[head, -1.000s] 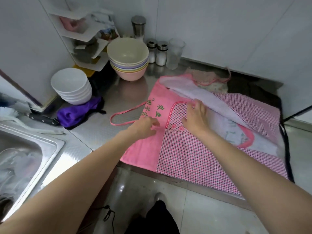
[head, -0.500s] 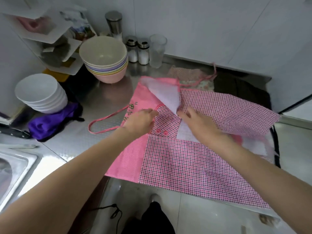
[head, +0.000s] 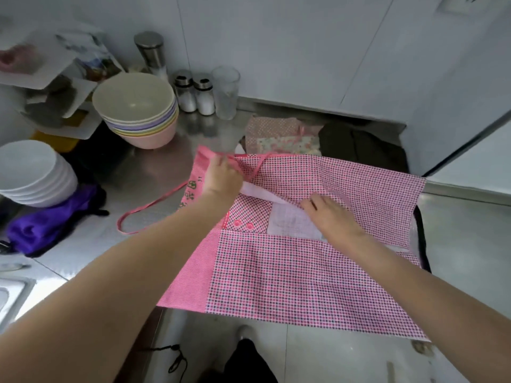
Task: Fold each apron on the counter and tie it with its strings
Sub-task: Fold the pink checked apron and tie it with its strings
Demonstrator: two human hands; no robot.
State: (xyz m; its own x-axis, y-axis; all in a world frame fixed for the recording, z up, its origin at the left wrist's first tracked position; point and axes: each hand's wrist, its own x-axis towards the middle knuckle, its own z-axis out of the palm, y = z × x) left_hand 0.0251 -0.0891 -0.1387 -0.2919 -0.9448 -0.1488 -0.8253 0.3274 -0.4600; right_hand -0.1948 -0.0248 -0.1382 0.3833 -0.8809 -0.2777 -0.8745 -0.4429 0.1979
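A pink checked cotton apron (head: pixel 304 272) lay spread on the stainless steel counter (head: pixel 154 172), its near edge hanging over the counter's front. A plain pink side panel carried green embroidered characters (head: pixel 190 194), but the left forearm crossed them and they could not be read. The left hand (head: pixel 221 175) was at the apron's far left corner, fingers curled round the fabric edge where a thin pink string (head: pixel 257 164) ran across; exactly how much cloth it pinched was hidden under the knuckles. The right hand (head: pixel 329 214) rested flat on the folded-over flap, fingers straight and together, pressing the cloth beside a pale lining patch (head: pixel 293 222). Two pink buttons (head: pixel 243 223) showed just left of that patch. A loop of pink strap (head: pixel 143 214) trailed off to the left on the bare counter.

Behind the apron lay a floral and dotted cloth bundle (head: pixel 279 134) and a dark folded cloth (head: pixel 359 145), both partly covered by the apron's far edge. A stack of pastel plastic bowls (head: pixel 135 111), a stack of white bowls (head: pixel 30 172), a crumpled purple cloth (head: pixel 41 225), two glass shakers with metal caps (head: pixel 195 92) and a clear tumbler (head: pixel 225 92) stood to the left and rear. The corner shelf (head: pixel 41 67) was blurred, its contents unreadable.
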